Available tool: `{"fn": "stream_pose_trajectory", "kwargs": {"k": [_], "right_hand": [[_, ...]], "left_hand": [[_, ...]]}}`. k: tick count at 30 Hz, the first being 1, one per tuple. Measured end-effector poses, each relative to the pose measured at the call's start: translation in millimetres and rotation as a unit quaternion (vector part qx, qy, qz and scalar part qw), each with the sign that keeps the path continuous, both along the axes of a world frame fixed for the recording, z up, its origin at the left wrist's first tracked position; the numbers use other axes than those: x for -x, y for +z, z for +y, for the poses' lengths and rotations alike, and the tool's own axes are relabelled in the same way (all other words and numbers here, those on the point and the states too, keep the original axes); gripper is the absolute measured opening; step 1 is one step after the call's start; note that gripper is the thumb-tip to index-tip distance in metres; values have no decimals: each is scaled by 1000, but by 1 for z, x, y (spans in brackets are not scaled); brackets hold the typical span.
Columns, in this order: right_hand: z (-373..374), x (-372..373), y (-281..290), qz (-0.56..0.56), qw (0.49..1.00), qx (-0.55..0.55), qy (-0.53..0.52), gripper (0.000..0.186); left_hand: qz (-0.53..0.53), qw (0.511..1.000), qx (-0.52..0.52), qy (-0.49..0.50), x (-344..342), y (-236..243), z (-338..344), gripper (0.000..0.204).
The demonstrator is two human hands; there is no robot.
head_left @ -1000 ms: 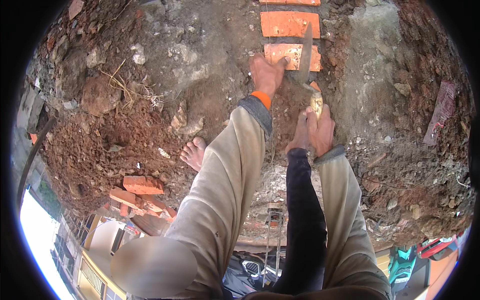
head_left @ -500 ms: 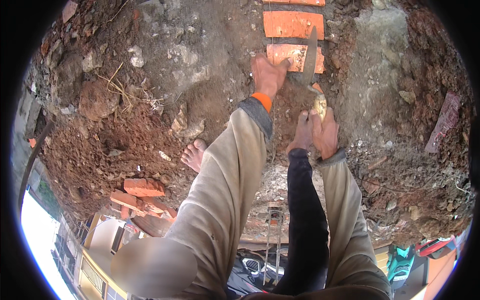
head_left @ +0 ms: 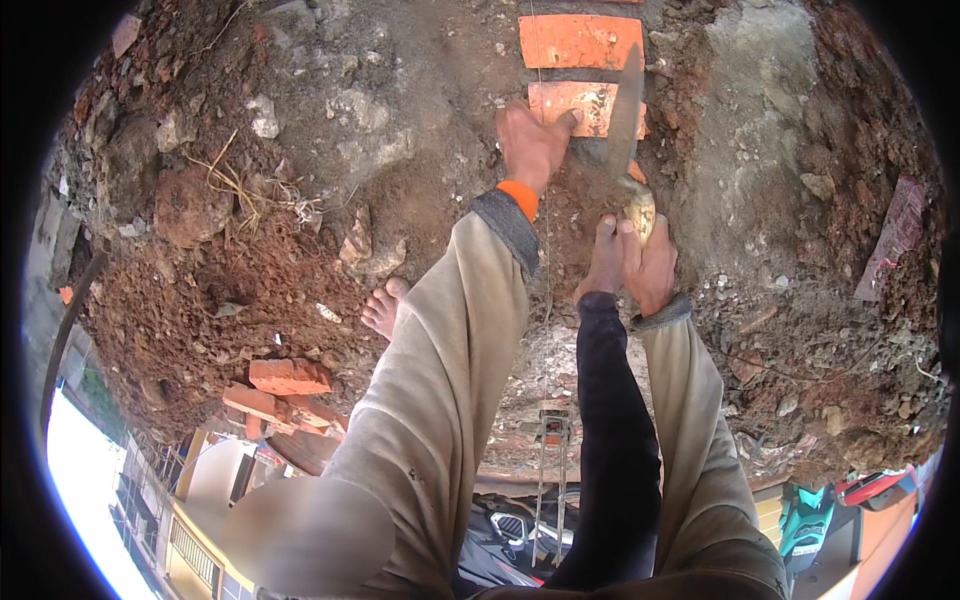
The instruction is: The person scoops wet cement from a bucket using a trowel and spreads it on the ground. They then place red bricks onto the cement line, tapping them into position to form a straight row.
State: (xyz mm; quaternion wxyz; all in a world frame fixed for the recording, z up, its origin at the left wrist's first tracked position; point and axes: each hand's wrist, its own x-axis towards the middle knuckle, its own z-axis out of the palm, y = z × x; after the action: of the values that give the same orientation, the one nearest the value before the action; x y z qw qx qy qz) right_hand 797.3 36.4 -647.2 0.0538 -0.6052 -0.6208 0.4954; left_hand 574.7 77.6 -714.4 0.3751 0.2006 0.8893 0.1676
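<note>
My left hand (head_left: 534,148) is closed around the left end of the nearest orange brick (head_left: 570,102), its thumb on the near edge and its other fingers mostly hidden. In my right hand (head_left: 654,265) is the pale handle of a trowel (head_left: 624,115). The trowel's long grey blade points away from me and lies across the right end of that same brick. Past it, another brick (head_left: 582,42) continues the row, with dark mortar in the gap between. A thin string line (head_left: 540,60) runs lengthwise over the bricks' left part.
My bare feet (head_left: 602,262) stand on the dirt, one right beside my right hand. Loose bricks (head_left: 290,376) are piled at the lower left. Stones and rubble (head_left: 190,205) cover the soil on the left. A reddish slab piece (head_left: 890,238) lies at the far right.
The trowel blade has tilted slightly to the right over the brick. My left hand keeps its place on the brick, and the whole view has shifted a little.
</note>
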Motion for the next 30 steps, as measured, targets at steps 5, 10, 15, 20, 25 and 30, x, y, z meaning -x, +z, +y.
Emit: {"fn": "stream_pose_trajectory", "kwargs": {"k": [5, 10, 15, 20, 25, 30], "right_hand": [[8, -3, -2, -55, 997, 58, -3, 35], [-40, -50, 65, 48, 987, 105, -111, 26], [-90, -96, 117, 33, 970, 161, -177, 25], [-109, -115, 131, 9, 971, 152, -186, 26], [-94, -107, 147, 12, 957, 162, -239, 27], [-97, -104, 163, 31, 955, 175, -237, 29]], "left_hand": [[21, 999, 18, -27, -3, 5, 10, 68], [177, 972, -136, -72, -34, 13, -14, 42], [64, 895, -180, -403, -98, 12, -49, 20], [94, 861, -71, -495, -106, -16, -23, 19], [40, 910, -73, -406, -105, 13, -28, 29], [-162, 983, -69, -56, -76, 60, 31, 44]]}}
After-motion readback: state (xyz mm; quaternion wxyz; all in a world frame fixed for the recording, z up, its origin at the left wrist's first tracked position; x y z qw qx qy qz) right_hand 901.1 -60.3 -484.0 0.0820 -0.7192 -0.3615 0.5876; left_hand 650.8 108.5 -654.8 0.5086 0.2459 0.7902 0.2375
